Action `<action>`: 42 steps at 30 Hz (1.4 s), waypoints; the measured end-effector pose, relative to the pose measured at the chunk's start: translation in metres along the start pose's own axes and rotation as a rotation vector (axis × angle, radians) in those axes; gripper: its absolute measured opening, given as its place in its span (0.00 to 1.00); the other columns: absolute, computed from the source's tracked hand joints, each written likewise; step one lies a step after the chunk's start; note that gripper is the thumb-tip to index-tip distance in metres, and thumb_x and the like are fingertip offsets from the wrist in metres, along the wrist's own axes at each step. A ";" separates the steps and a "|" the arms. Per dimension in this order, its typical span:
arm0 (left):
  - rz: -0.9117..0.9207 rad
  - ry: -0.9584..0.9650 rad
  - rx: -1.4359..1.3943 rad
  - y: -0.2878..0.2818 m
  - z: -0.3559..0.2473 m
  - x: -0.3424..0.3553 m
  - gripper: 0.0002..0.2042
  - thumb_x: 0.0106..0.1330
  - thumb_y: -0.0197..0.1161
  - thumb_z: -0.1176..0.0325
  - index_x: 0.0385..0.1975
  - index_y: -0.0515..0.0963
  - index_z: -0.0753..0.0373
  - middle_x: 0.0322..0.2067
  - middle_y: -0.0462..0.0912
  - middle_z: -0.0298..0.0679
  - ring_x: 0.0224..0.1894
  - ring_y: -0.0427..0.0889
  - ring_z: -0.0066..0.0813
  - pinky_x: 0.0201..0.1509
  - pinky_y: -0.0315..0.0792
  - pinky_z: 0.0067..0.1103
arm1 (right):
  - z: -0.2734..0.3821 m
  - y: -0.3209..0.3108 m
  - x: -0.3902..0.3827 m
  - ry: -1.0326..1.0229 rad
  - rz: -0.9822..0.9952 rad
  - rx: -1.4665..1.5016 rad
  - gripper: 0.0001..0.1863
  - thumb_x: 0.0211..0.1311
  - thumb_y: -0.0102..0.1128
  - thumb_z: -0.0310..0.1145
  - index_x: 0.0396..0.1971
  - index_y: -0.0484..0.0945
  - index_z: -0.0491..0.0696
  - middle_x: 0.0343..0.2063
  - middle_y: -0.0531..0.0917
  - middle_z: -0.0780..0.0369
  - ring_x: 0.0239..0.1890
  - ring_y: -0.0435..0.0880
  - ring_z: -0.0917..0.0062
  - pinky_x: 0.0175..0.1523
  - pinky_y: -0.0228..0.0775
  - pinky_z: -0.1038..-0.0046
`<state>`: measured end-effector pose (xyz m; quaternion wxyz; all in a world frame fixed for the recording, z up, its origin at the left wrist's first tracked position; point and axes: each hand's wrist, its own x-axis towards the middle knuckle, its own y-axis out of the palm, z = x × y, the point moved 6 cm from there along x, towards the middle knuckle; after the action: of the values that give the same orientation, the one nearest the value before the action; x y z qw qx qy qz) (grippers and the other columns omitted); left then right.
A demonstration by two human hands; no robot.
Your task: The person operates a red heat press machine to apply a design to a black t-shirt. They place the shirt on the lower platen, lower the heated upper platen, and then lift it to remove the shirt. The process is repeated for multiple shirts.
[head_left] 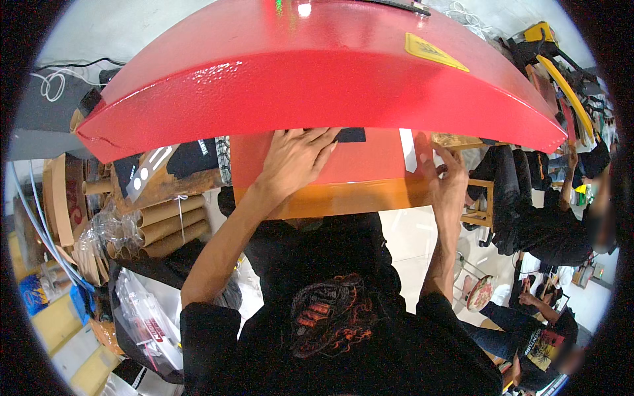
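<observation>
My left hand (297, 158) lies flat on the orange-red surface (373, 162) under a big red machine head (317, 86), with its fingertips reaching beneath the front edge. Beside those fingers is a dark flat piece (351, 134), partly hidden by the machine head. My right hand (450, 170) is at the surface's right edge, its fingers bent and apart, with nothing visible in them. A white strip (408, 150) lies on the surface just left of that hand. An orange band (350, 197) runs along the surface's near edge.
On the left, a wooden table (198, 181) bears dark printed cloth (191, 158). Cardboard tubes (173, 221) and plastic bags (148, 323) are below it. At right stand a wooden stool (481, 201) and a round-seated stool (479, 294). Other people (535, 218) sit farther right.
</observation>
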<state>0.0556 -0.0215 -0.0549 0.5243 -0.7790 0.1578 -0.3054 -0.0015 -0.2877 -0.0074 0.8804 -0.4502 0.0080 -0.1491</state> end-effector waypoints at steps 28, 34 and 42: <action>-0.031 0.036 0.029 -0.005 -0.004 0.003 0.22 0.71 0.57 0.59 0.64 0.75 0.52 0.65 0.75 0.29 0.69 0.64 0.41 0.74 0.50 0.47 | 0.079 0.089 0.036 -0.964 0.193 -0.204 0.16 0.53 0.63 0.26 0.44 0.86 0.44 0.43 0.85 0.58 0.45 0.83 0.61 0.51 0.76 0.58; -0.008 0.043 0.079 -0.002 -0.002 0.002 0.22 0.71 0.57 0.57 0.65 0.74 0.50 0.66 0.73 0.28 0.70 0.62 0.41 0.75 0.50 0.47 | 0.076 0.091 0.047 -0.911 0.173 -0.047 0.12 0.58 0.66 0.30 0.41 0.87 0.45 0.33 0.85 0.52 0.39 0.85 0.57 0.45 0.77 0.57; 0.025 0.023 0.031 -0.005 -0.005 0.000 0.23 0.71 0.56 0.59 0.65 0.73 0.58 0.67 0.72 0.32 0.64 0.67 0.38 0.71 0.56 0.43 | 0.085 0.098 0.051 -0.867 0.024 -0.043 0.09 0.58 0.68 0.31 0.38 0.88 0.47 0.36 0.87 0.56 0.39 0.85 0.60 0.44 0.77 0.59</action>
<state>0.0519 -0.0230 -0.0487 0.5385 -0.7651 0.1688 -0.3100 0.0846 -0.1807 -0.0288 0.7945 -0.4892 -0.3541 0.0640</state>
